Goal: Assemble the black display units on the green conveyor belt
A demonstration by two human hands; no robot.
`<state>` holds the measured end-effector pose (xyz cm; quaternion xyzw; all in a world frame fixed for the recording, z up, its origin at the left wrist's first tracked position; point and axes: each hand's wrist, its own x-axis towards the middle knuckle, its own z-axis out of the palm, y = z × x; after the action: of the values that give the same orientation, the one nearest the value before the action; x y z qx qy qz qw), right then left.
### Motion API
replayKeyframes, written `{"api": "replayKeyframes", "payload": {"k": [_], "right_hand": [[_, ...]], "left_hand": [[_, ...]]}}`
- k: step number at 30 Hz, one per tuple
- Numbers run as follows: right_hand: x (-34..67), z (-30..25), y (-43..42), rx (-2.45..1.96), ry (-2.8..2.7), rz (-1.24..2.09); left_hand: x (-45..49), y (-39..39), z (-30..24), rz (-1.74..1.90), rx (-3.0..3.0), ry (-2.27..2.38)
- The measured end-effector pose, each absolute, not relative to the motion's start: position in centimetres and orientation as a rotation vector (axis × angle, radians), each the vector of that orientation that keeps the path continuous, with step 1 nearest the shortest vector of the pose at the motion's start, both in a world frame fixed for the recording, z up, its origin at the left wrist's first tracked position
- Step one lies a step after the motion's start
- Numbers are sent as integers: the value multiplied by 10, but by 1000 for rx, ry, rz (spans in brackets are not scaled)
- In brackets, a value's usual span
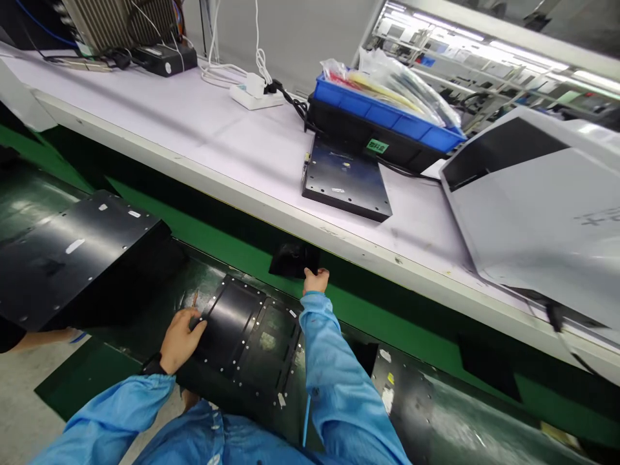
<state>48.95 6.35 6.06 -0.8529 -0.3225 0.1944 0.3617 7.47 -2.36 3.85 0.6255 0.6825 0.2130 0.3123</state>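
Resting the left hand [181,339] on the black metal panel [247,342], grip unclear from here; right hand [316,281] loose, empty, just beside a black block [290,259].

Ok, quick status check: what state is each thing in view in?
left hand, resting on lower plate
lower plate, lying under left hand
right hand, beside black block
black block, against green panel
upper plate, flat on bench
blue crate, holding plastic bags
power strip, plugged with cables
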Motion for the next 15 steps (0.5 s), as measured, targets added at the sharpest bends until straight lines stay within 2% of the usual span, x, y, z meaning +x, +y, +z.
{"api": "replayKeyframes", "payload": {"k": [4,7,11,15], "right_hand": [[472,119,-32,-1827,-1334,190],[449,162,-125,-1567,-1734,162],[432,200,-202,-1440,-1867,466],[446,178,-208,-1580,-1593,822]], "left_hand": [[134,-3,102,718,1766,1491],[168,-1,135,690,1854,1107],[184,-28,134,389,1739,553],[177,-77,95,79,1250,453]]}}
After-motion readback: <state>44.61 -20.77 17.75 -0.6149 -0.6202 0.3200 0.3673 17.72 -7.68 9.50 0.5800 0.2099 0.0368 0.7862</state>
